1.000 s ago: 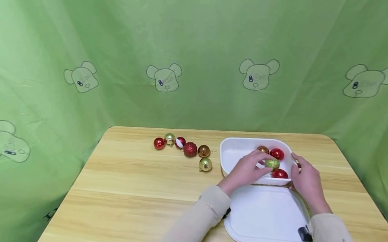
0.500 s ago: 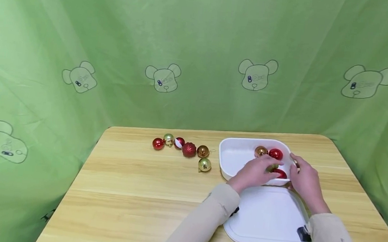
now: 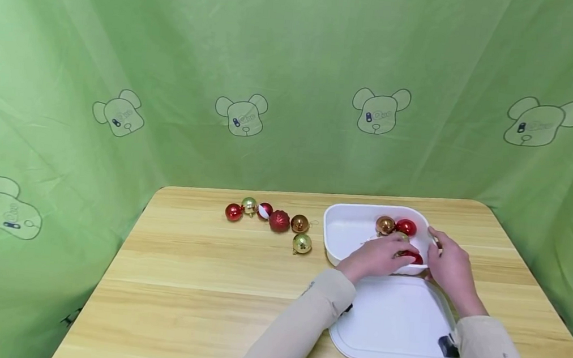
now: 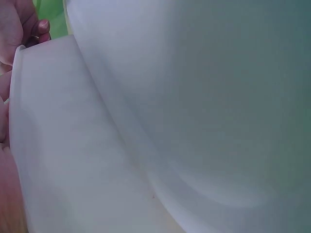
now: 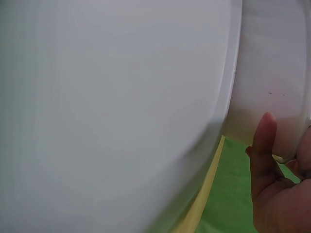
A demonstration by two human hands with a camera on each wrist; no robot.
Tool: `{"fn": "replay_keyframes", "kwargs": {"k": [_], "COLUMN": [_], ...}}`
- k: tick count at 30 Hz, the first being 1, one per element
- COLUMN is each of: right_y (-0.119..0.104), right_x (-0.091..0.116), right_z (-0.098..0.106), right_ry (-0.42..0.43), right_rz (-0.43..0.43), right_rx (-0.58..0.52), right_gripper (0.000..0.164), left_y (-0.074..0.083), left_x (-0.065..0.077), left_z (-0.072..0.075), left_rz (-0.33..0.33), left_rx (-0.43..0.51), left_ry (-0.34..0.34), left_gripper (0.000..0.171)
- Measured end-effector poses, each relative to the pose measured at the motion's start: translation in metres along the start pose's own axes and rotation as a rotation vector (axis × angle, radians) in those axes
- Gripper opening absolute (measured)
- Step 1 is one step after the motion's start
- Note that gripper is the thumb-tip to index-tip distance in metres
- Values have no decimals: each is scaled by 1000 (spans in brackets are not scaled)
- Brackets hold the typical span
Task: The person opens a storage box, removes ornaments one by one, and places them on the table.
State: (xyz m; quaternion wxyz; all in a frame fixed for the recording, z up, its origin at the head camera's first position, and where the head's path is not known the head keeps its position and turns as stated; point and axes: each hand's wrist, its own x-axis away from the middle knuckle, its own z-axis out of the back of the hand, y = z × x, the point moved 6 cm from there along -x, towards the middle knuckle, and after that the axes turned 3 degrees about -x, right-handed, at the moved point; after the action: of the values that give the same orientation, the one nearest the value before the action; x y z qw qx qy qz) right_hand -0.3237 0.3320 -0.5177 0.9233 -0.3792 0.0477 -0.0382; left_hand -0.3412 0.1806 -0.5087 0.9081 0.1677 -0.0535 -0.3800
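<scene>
A white plastic box (image 3: 343, 235) stands toward the right rear of the table. My left hand (image 3: 374, 259) reaches over its front edge, fingertips at a shiny red Christmas bauble (image 3: 416, 258); whether they pinch it is hidden. Just behind those fingers a green bauble (image 3: 402, 236) shows in part. A copper bauble (image 3: 385, 226) and another red bauble (image 3: 406, 227) lie at the back of the box. My right hand (image 3: 452, 267) holds the box by its right end. In the right wrist view, one finger (image 5: 265, 138) lies against the outer wall.
A white lid (image 3: 396, 322) lies flat in front of the box, under both wrists. Left of the box is a loose row of several baubles, among them a dark red textured bauble (image 3: 279, 221) and a gold bauble (image 3: 302, 243). Green cloth (image 3: 294, 89) hangs behind the table.
My left hand has moved slightly right and lower into the box. The green bauble, earlier at its fingertips, now sits behind the fingers. My right hand stays at the box's end.
</scene>
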Motion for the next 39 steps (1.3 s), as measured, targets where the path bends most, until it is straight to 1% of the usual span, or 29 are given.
{"fn": "replay_keyframes", "kwargs": {"k": [3,7,10,14,18,23,27,32,39], "right_y": [0,0,0,0,0,0,1,0,1], "right_x": [0,-1,-1,-1,-1,-2,-2,-2,-3], "right_z": [0,0,0,-1,-1,-2,-2,-2,-2], "right_ry": [-2,-4,-8,-11,-17,-29,-30,-21,-27], "right_rz": [-3,-6,-8,-7,-17,-34,-33,-20,-32], "right_rx": [0,0,-3,0,4,2,4,15,16], "right_gripper": [53,53,53,53,54,54,54,54,54], "left_y": [0,1,2,1,-1,-3,-5,-7,-7], "left_x": [-1,-2,-2,-1,0,1,1,1,2], "left_z": [-1,-1,0,0,2,4,5,8,11], "left_rz": [-1,-31,-44,-15,18,39,49,32,5], "left_rx": [-3,-4,-24,-36,-21,-13,18,70,116], "left_ry": [-7,-1,10,16,37,53,74,118,157], "left_gripper": [35,30,29,27,25,24,18,10,11]}}
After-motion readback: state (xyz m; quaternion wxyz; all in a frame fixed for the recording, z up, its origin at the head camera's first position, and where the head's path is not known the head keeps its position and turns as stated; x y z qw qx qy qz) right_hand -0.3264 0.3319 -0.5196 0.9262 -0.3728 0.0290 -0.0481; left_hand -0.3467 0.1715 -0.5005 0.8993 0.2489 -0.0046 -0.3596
